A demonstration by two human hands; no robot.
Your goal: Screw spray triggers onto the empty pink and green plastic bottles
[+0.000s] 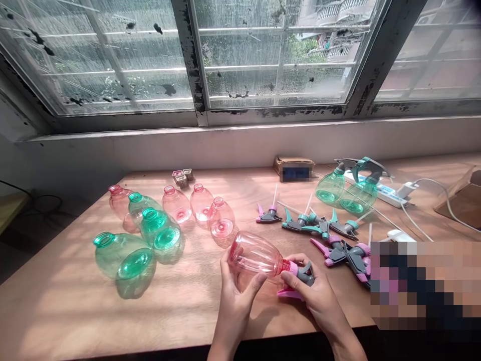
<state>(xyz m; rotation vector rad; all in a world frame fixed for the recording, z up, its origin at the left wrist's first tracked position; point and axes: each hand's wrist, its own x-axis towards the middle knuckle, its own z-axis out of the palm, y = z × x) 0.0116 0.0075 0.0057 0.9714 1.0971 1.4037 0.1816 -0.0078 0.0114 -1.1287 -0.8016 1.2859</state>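
My left hand (238, 291) is wrapped round the body of a clear pink bottle (257, 253), which lies tilted on its side above the table. At the bottle's neck, my right hand (313, 288) grips a grey and pink spray trigger head (295, 271), its collar against the bottle's mouth. Whether the thread is engaged cannot be seen. Right of my hands lie loose pink and grey spray heads (347, 255). Behind them are green and grey spray heads (310, 223) and one more pink spray head (269, 214).
Open green bottles (124, 260) and pink bottles (221, 220) stand on the left and middle of the wooden table (180, 316). Two green spray bottles (358, 193) with heads stand near a white power strip (391, 194). A small box (295, 163) and stamp-like blocks (182, 178) sit towards the window.
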